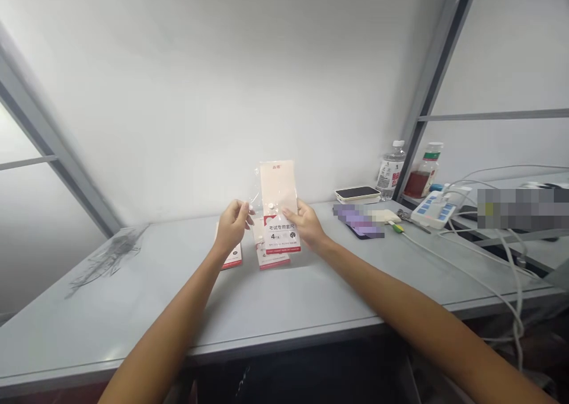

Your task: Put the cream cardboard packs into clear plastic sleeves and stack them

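My right hand pinches the right edge of an upright pale pink card packet with a red band and printed text at its bottom. My left hand is closed on the clear plastic sleeve at the packet's left edge. Both hands hover above the grey table. Two similar packets lie flat on the table below, one under the held packet and another partly hidden behind my left hand.
A tangle of thin clear plastic lies at the table's far left. To the right are a phone on a white box, two bottles, a white power strip and trailing cables. A white wall stands close behind.
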`<state>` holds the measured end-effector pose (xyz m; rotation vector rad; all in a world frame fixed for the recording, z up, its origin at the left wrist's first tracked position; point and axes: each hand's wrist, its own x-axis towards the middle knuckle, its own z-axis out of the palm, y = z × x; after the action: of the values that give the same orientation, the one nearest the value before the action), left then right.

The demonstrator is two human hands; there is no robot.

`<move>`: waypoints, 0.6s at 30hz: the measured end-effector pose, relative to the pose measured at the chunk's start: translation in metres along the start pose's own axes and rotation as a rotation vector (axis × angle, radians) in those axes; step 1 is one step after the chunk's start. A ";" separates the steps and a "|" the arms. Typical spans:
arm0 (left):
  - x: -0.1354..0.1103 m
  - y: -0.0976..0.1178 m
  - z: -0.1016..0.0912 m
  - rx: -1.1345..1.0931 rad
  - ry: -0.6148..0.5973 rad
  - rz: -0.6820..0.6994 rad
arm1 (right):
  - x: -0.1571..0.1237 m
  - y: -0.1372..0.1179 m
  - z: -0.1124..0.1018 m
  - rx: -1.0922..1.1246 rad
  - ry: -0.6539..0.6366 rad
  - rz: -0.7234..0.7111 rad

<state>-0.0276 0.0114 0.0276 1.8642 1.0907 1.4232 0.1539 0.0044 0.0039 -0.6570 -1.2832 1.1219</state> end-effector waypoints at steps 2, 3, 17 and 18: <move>0.000 0.002 0.000 -0.013 -0.006 -0.002 | 0.000 -0.001 0.000 -0.023 0.005 -0.002; -0.001 0.002 0.000 -0.015 -0.008 -0.006 | 0.000 -0.001 0.000 -0.038 0.011 -0.005; -0.003 0.003 -0.001 0.057 0.103 0.090 | 0.000 -0.001 -0.003 -0.090 0.027 -0.067; -0.005 0.005 0.000 0.093 0.114 0.114 | 0.000 -0.001 -0.002 -0.102 0.034 -0.067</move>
<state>-0.0266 0.0046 0.0290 1.9587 1.1384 1.5846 0.1563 0.0045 0.0038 -0.7004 -1.3307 0.9918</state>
